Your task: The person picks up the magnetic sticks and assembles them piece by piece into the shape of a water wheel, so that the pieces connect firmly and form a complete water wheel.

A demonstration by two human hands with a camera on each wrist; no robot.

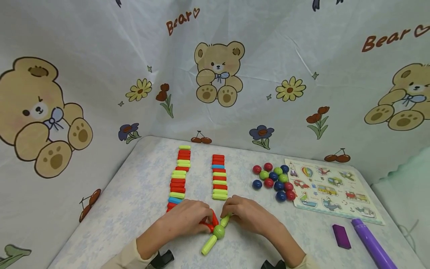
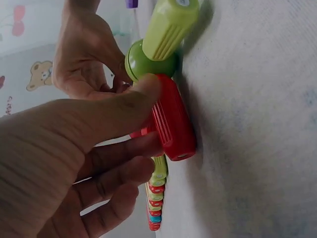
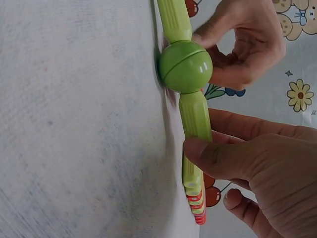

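Your left hand pinches a red stick, your right hand pinches a green stick; both sticks meet the green ball between your hands, near the table's front edge. Another green stick runs from the ball toward you. Beyond lie two rows of sticks; loose balls sit toward the right edge. No containers show.

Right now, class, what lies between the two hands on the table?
A green ball joining rods: the left hand pinches a red rod, the right hand a green rod. The head view shows it best.
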